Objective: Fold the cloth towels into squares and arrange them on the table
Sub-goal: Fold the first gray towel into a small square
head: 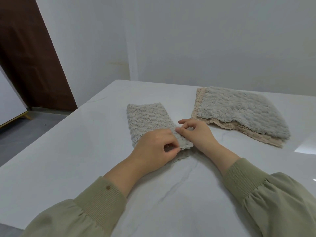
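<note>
Pinching near end of folded grey towel strip (147, 118) with both hands, mid-table on white marble table (68, 151). Left hand (153, 146) curled on near corner, thumb against fingers. Right hand (196, 132) nipping right edge between thumb and forefinger. Scalloped lower layer showing beneath. Far right, well apart: grey towel (239, 110) atop beige towels (256, 136).

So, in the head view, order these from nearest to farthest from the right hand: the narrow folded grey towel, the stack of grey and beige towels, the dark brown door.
1. Narrow folded grey towel: touching the right hand, on its left.
2. Stack of grey and beige towels: to its right, farther back.
3. Dark brown door: far left background.
</note>
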A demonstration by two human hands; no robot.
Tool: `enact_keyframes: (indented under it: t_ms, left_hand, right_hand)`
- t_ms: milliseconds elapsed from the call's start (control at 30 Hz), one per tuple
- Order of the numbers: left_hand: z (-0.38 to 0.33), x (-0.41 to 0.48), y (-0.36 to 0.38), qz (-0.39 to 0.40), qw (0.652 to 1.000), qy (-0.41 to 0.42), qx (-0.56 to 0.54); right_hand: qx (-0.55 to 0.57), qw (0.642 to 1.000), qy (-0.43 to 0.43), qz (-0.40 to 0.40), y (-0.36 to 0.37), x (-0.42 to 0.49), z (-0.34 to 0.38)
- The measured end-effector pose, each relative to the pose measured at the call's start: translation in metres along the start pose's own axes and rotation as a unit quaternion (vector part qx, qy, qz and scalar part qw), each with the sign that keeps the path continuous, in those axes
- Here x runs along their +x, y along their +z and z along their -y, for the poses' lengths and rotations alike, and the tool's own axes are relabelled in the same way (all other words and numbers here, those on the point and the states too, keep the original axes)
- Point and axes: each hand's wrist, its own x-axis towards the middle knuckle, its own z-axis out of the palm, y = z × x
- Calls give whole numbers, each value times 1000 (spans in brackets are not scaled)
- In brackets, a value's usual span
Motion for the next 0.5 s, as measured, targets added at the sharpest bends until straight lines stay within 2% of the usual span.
enact_keyframes:
  t_ms: [167,367,500]
  left_hand:
    - [2,1,7,4,998,13,54]
    - [3,0,11,12,999,-6,49]
    - [3,-2,14,8,999,2,49]
  right_hand:
    - [-27,1000,0,-14,-2,5,-2]
    - [-27,999,-2,34,-17,-3,-1]
    - [-83,994,4,77,-17,-5,-3]
